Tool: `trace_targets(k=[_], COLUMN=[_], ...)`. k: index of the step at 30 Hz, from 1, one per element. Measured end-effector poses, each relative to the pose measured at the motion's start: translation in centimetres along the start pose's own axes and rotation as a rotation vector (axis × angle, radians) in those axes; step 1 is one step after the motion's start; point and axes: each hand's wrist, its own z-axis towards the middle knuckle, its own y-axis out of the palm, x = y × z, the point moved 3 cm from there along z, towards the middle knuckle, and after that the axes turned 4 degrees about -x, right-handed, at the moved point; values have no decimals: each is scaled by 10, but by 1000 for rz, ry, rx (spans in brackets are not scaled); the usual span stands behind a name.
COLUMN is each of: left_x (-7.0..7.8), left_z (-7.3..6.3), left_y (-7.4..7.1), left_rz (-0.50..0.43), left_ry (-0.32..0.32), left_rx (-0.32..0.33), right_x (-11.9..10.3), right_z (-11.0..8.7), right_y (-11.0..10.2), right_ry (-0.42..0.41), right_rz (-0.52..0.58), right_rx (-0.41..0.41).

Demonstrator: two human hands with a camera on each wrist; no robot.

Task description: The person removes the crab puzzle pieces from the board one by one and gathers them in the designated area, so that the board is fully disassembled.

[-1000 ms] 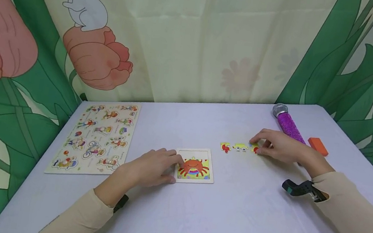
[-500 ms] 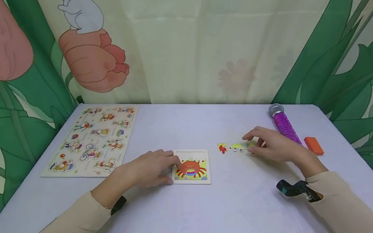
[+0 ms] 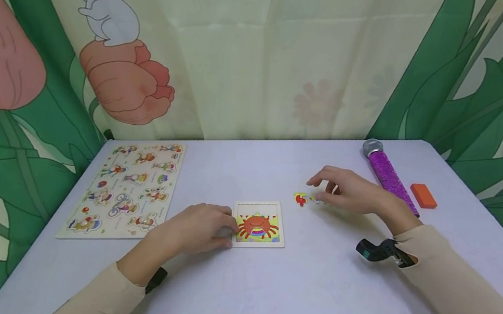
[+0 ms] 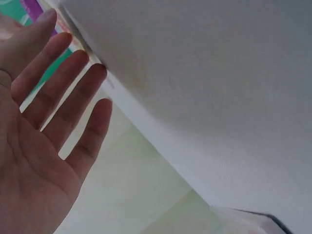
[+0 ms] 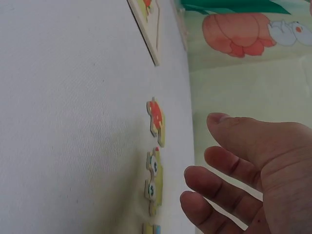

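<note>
A small crab puzzle in a wooden frame lies mid-table, its top strip bare. At the frame's left edge is my left hand, fingertips touching it; the left wrist view shows the fingers nearly straight. To the right lie loose puzzle pieces in a row: a red-and-yellow piece, a piece with eyes, and a third cut off in the right wrist view. Above the row hovers my right hand, fingers loosely bent and holding nothing. It hides part of the row in the head view.
A larger picture puzzle board lies on the left of the table. Behind the right forearm is a purple sequined microphone, with an orange block beside it. A printed curtain hangs along the back edge.
My right hand has moved left along the row, off the rightmost piece toward the red-and-yellow one. My left index finger has drawn back from the crab picture to the frame's edge.
</note>
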Motion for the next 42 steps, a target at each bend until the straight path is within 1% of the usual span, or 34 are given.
trace_targets(k=[6, 9, 14, 16, 21, 25, 30, 33, 38, 42], left_x=[-1, -2, -5, -5, -6, -7, -9, -8, -9, -10], left_z=[-11, -14, -18, -19, -23, -26, -30, -32, -35, -35], left_y=[-5, -4, 1, 3, 3, 3, 5, 5, 2, 2], left_rz=[-99, -147, -202, -221, -264, -309, -362, -371, -368, -380], left_ry=[0, -5, -34, -32, -10, -12, -27, -29, 2, 25], left_rx=[-88, -112, -149, -161, -174, -182, -223, -238, -225, -232], right_x=[-10, -16, -25, -30, -46, -55, -62, -68, -77, -79], right_z=[16, 23, 31, 34, 41, 48, 58, 66, 77, 81], right_y=[11, 16, 22, 25, 32, 39, 46, 49, 54, 57], right_ry=[-40, -61, -89, -100, -131, -158, -176, -186, -201, -204], right_rz=[0, 11, 21, 25, 39, 40, 29, 23, 21, 40], right_rx=[-44, -64, -84, -91, -126, -157, -186, -203, -229, -247])
